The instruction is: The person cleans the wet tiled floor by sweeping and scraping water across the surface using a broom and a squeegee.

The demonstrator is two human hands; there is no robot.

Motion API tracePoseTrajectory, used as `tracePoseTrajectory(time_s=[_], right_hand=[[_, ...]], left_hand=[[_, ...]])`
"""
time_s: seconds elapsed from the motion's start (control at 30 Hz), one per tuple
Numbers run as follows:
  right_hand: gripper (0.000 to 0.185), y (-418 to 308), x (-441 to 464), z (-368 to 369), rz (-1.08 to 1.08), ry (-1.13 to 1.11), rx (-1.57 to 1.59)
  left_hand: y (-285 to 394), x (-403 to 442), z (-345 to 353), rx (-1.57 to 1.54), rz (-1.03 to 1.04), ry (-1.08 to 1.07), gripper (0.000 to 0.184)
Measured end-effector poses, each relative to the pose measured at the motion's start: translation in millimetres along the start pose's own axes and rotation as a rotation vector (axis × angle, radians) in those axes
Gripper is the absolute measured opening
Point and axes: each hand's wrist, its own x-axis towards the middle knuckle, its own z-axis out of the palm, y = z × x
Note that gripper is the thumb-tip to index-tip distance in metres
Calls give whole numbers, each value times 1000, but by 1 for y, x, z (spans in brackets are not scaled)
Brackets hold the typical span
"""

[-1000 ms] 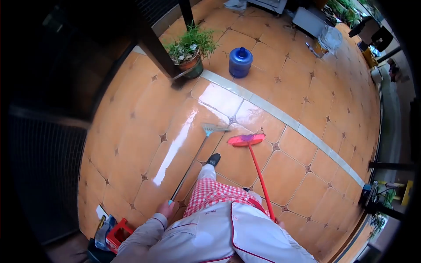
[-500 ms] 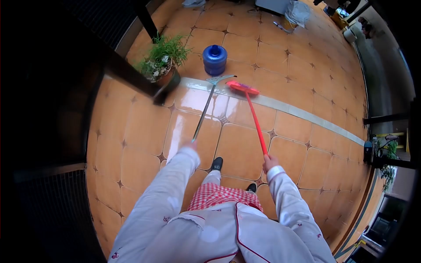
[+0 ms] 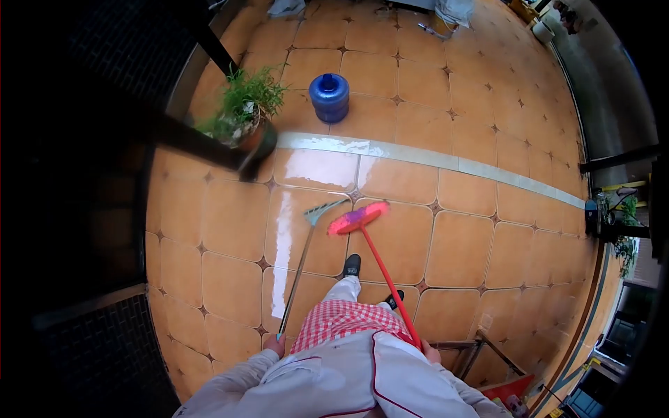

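At the lower left, my left hand (image 3: pixel 274 345) is closed around the top of a thin grey pole. The pole belongs to a long-handled floor tool with a pale green, ribbed, fan-shaped head (image 3: pixel 315 212); its exact kind is unclear. My right hand (image 3: pixel 432 352), partly hidden by my sleeve, grips the red handle of a broom (image 3: pixel 378 258). The broom's pink and purple bristle head is over the tiles in front of my feet, just right of the green head. Both handles slant down towards my body.
Beyond a pale strip (image 3: pixel 418 161) across the tiled floor stands a blue water jug (image 3: pixel 329 99). A potted plant (image 3: pixel 254 104) is beside a dark post at the left. At lower right is a dark-framed stand (image 3: pixel 481 348). Light reflects off the shiny tiles.
Both hands have drawn back towards my body. The broom head and the green head have come nearer, from the pale strip to the tiles before my feet.
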Motion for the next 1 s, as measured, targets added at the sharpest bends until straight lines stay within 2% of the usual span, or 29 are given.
tracePoseTrajectory(time_s=[0.03,0.13,0.17,0.2,0.23,0.27,0.33,0.37,0.43,0.47,0.5,0.53,0.57,0.6,0.63,0.67,0.7,0.73,0.8,0.83,0.9,0.93,1.0], right_hand=[[33,-20,17,-4,-12,37,0],[28,-94,100,-16,-76,2,171],[29,-126,128,-25,-130,71,163],[29,-151,162,-26,-151,120,221],[29,-183,183,-42,-145,148,273],[29,-212,189,-71,-134,126,329],[28,-225,205,-84,-212,231,484],[28,-213,201,-79,-200,236,498],[30,-161,194,-63,-182,159,666],[30,-130,168,-60,-149,85,658],[30,-87,149,-39,-128,73,559],[30,-41,128,-7,-158,110,570],[29,-15,81,-13,-39,-2,492],[20,6,35,-16,70,-172,841],[24,53,11,16,98,-159,757],[30,76,-25,32,-44,221,455],[31,72,-66,13,164,127,419],[33,86,-94,17,220,96,341],[34,134,-132,77,364,115,534],[34,154,-146,104,417,110,505],[34,164,-154,118,471,104,480],[33,158,-155,108,497,61,410],[32,144,-139,93,468,60,385]], left_hand=[[15,13,-3,27,66,60,41],[85,107,-11,-116,16,-62,42],[118,137,-19,1,83,14,43],[158,155,-37,61,123,-6,50],[172,202,-29,14,164,89,49],[211,198,-59,51,333,100,46],[251,203,-76,-70,245,211,43],[252,192,-80,-54,256,208,43],[264,159,-84,-280,174,20,41],[224,201,-43,-624,246,-112,30],[241,111,-75,-737,60,-399,27],[215,114,-57,-726,-12,-468,26],[187,113,-40,-758,-97,-489,26],[176,86,-37,-815,-184,-413,23],[159,70,-35,-703,-82,-373,22],[144,58,-33,-590,19,-333,21],[136,40,-31,-579,-14,-355,21],[130,23,-28,-569,-49,-376,20],[117,4,-15,-469,-129,-384,23],[98,7,1,-463,-122,-382,23],[66,32,35,-111,40,-293,28],[69,38,43,-109,41,-291,28],[76,45,59,109,211,-240,30]])
